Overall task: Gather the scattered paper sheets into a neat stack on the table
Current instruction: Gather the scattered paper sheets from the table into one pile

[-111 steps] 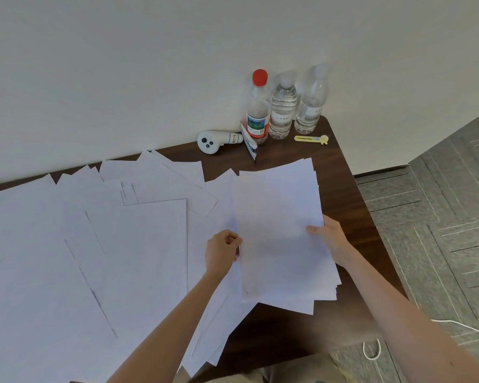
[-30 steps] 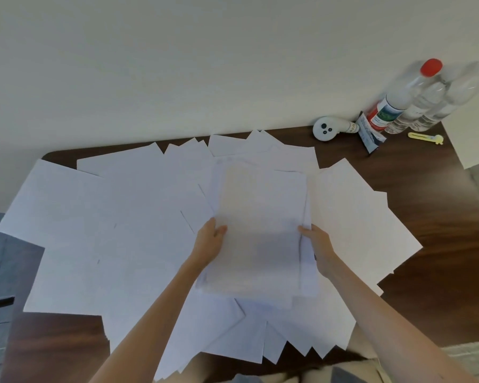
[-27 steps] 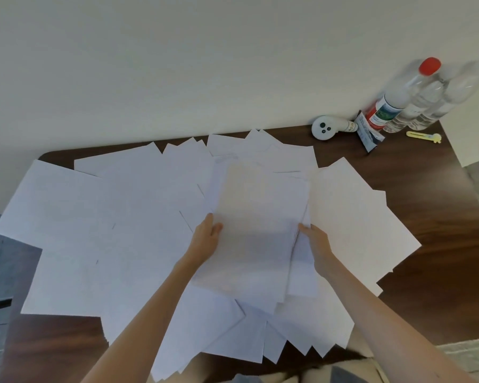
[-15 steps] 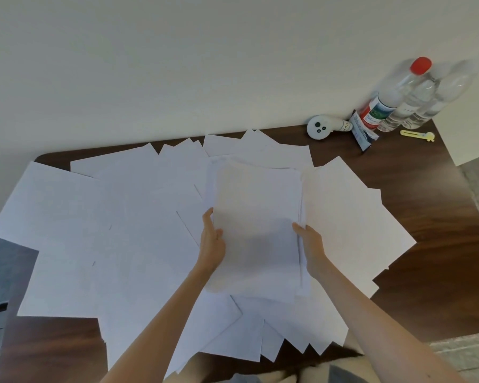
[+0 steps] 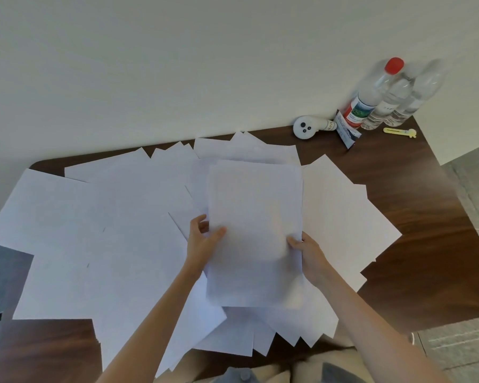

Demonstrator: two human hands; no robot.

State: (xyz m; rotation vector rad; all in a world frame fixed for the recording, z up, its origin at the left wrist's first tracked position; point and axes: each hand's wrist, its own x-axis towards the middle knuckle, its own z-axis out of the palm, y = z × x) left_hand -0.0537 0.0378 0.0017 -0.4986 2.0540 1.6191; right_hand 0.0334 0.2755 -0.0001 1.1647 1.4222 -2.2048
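Stack: a bundle of white sheets with roughly squared edges, held over the middle of the table above the scattered paper.
Left hand: the left hand grips the stack's left edge, thumb on top, fingers curled beneath.
Right hand: the right hand grips the right edge a little lower, thumb on the top sheet, fingers tucked under.
Loose sheets: the loose sheets are thin, flat and white. They overlap at many angles across the left and centre, with more to the right of the stack. Several corners hang over the near edge.
Beneath the stack: loose sheets lie directly below it and both hands.
Table: the table is dark brown wood grain, glossy, with rounded corners.
Far right corner: a red-capped bottle stands beside two clear bottles, all plastic, against the wall. A small packet leans at their foot. A round-headed white gadget lies just left of them, and a flat yellow clip to the right. All are well apart from the hands.
Floor: grey carpet tiles.
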